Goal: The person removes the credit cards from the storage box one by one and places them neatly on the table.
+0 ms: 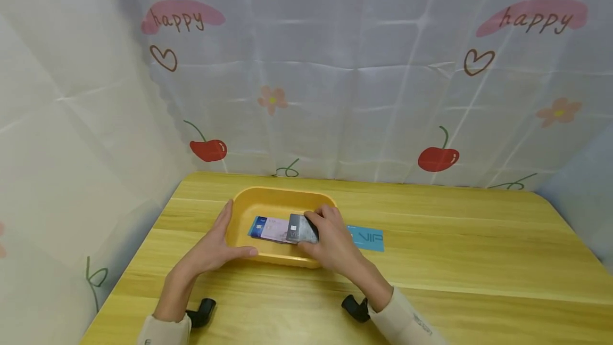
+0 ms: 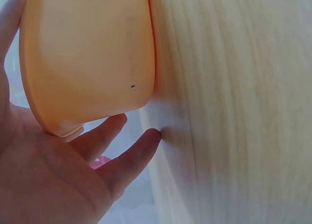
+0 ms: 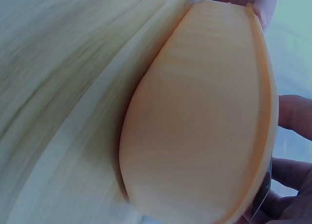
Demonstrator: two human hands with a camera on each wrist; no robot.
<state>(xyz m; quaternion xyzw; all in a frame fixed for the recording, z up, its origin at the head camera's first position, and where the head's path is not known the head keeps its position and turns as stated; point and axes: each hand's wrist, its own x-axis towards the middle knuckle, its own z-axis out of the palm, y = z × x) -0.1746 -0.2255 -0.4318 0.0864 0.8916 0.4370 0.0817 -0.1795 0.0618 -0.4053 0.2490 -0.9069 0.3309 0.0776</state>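
A yellow plastic basin [image 1: 282, 260] stands on the table, its left end beside my left hand [image 1: 210, 244]. That thumb lies over the front rim; the fingers lie along the left side, spread and fairly straight in the left wrist view. Over the basin's right part, my right hand [image 1: 333, 238] pinches a dark grey chip card [image 1: 301, 229] between thumb and fingers. Its edge also shows in the right wrist view. Partly under it in the basin lie a pale pink card [image 1: 275, 229] and a blue card [image 1: 257, 226], overlapping. How many cards are held cannot be told.
Right of the basin, a light blue VIP card [image 1: 369, 238] lies on the wooden table [image 1: 479, 249], partly behind my right hand. A white printed curtain [image 1: 354, 111] hangs at the table's back edge. Black wrist-worn pieces [image 1: 203, 313] sit by both wrists.
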